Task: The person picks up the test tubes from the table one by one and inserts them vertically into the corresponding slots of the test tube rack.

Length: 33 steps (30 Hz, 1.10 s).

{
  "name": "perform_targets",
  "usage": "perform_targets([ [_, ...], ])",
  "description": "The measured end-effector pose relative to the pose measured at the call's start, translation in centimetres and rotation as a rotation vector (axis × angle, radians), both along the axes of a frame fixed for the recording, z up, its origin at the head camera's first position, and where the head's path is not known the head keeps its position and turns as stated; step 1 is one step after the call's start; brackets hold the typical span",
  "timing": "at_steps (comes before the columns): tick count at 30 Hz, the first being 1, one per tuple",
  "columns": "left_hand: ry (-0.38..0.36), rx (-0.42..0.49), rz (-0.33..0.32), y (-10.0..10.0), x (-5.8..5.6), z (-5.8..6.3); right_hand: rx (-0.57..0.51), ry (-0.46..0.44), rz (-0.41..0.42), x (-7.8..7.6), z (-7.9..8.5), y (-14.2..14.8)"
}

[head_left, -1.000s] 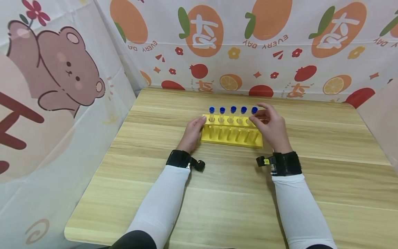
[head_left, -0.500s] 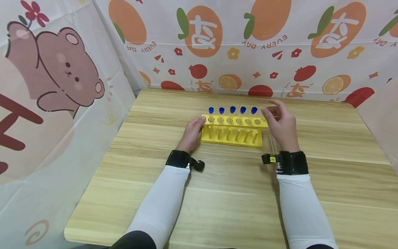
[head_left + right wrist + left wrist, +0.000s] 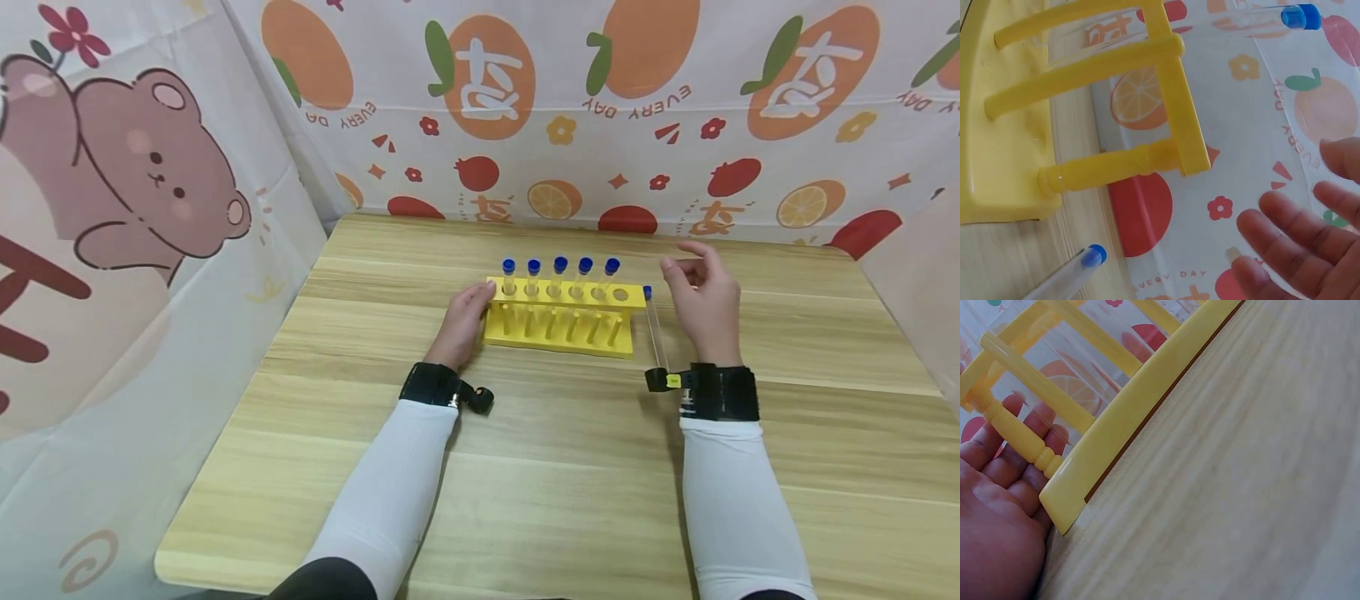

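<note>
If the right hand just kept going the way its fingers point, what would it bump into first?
The right hand points away from the person, toward the back of the table. Nothing stands in that line; the first thing met looks like the printed cloth wall. Depth is hard to judge.

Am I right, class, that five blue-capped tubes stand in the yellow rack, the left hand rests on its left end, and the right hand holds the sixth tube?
Not quite. The right hand holds nothing: its fingers are open, and the sixth tube lies on the table beside the rack. The head view shows this. The left hand does rest on the rack's left end.
</note>
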<state>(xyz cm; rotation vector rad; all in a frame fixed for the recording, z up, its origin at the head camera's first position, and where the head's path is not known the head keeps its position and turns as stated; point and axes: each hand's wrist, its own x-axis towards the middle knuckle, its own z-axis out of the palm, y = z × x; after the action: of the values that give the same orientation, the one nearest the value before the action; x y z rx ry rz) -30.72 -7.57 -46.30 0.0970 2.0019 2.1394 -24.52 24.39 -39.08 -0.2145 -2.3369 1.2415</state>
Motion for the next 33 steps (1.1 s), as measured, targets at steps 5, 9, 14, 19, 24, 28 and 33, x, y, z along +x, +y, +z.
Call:
perform_targets([
  [5, 0.034, -0.015, 0.018, 0.1, 0.0, -0.4, -0.001, -0.067, -0.036, 0.1, 0.0, 0.3],
  [9, 0.041, -0.017, 0.018, 0.1, 0.0, -0.5, 0.007, -0.141, -0.039, 0.1, 0.0, 0.4],
  [14, 0.033, -0.017, 0.014, 0.1, 0.0, -0.4, 0.034, -0.233, -0.011, 0.1, -0.4, 0.9],
  [19, 0.03, -0.015, 0.02, 0.1, 0.0, -0.4, 0.064, -0.328, 0.013, -0.1, -0.8, 1.3],
  [24, 0.026, -0.012, 0.023, 0.1, 0.1, -0.4, 0.083, -0.4, 0.029, -0.2, -1.2, 1.5],
  [28, 0.028, -0.019, 0.019, 0.1, 0.3, -0.3, 0.102, -0.448, 0.053, -0.1, -1.4, 1.6],
  [33, 0.027, -0.029, 0.019, 0.1, 0.5, 0.0, 0.114, -0.503, 0.089, -0.2, -1.8, 1.7],
])
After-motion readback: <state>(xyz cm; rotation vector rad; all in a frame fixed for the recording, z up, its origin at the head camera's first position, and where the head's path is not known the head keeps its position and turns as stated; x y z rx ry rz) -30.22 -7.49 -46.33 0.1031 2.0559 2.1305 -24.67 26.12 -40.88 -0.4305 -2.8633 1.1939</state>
